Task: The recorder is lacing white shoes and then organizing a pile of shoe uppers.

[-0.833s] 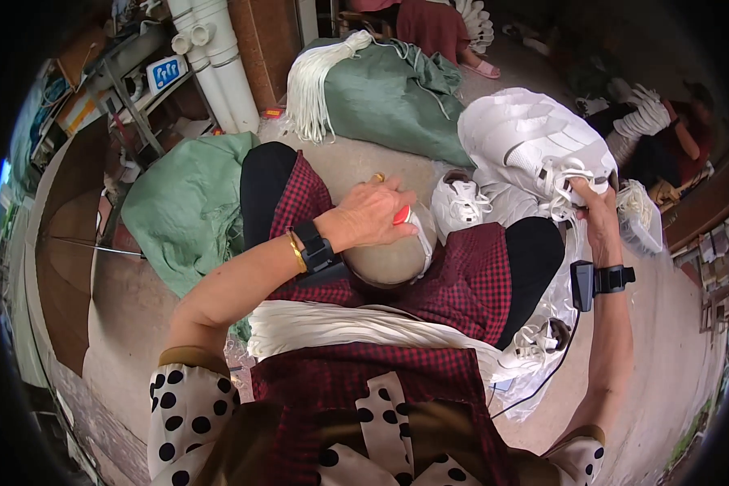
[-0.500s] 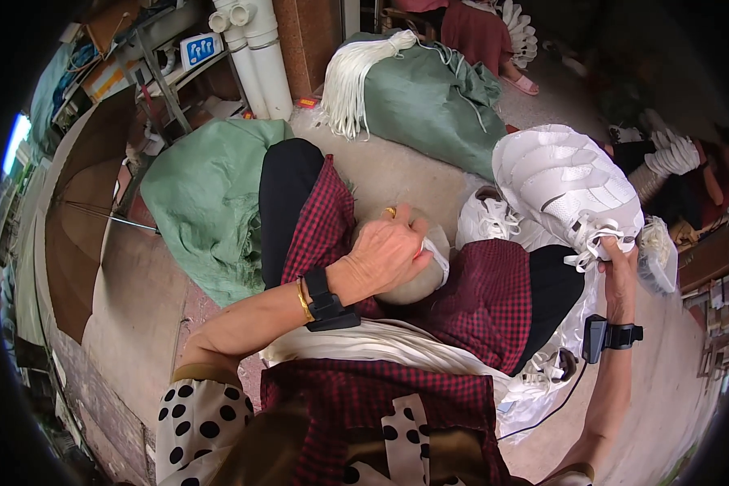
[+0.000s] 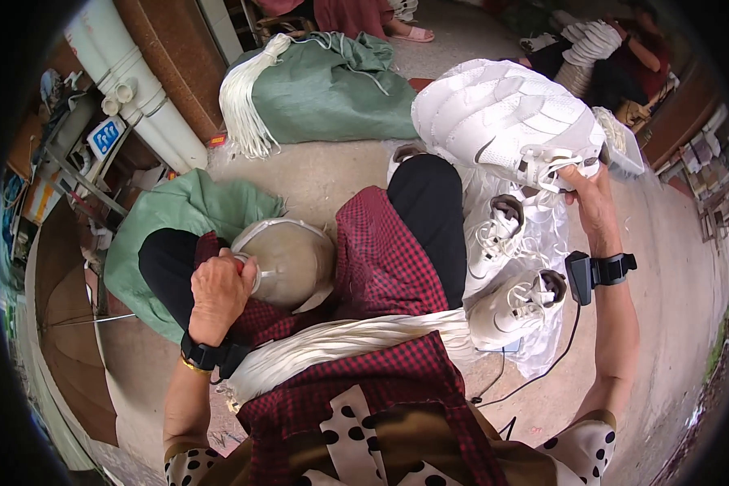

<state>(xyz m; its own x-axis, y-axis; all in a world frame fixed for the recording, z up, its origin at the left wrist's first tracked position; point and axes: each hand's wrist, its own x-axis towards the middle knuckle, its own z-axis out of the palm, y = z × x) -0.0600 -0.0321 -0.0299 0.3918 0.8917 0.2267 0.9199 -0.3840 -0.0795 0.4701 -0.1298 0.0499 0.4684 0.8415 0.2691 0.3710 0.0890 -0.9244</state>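
My right hand [image 3: 589,198] grips a stack of nested white shoe uppers [image 3: 502,117] by its near, laced end and holds it up at the right. Between my knees stands a rounded beige-grey thing [image 3: 296,257] with a white rim; I cannot tell its kind. At its left edge my left hand [image 3: 221,293] is closed, with a bit of red by the thumb; what it holds is hidden. A long bundle of white laces [image 3: 356,336] lies across my lap. To the right of my leg, white laced shoes [image 3: 506,312] sit on clear plastic.
A green sack [image 3: 328,97] with a white lace bundle [image 3: 251,97] on it lies ahead. Another green sack [image 3: 150,267] is at my left, near a brown umbrella [image 3: 65,324]. White pipes [image 3: 138,81] stand at the back left. Other people sit at the far side. A black cable [image 3: 543,385] trails at my right.
My left hand has moved left from over the rounded thing to its left edge, and more of that thing shows. My knees are further apart. The right hand still holds the stack; the view has shifted.
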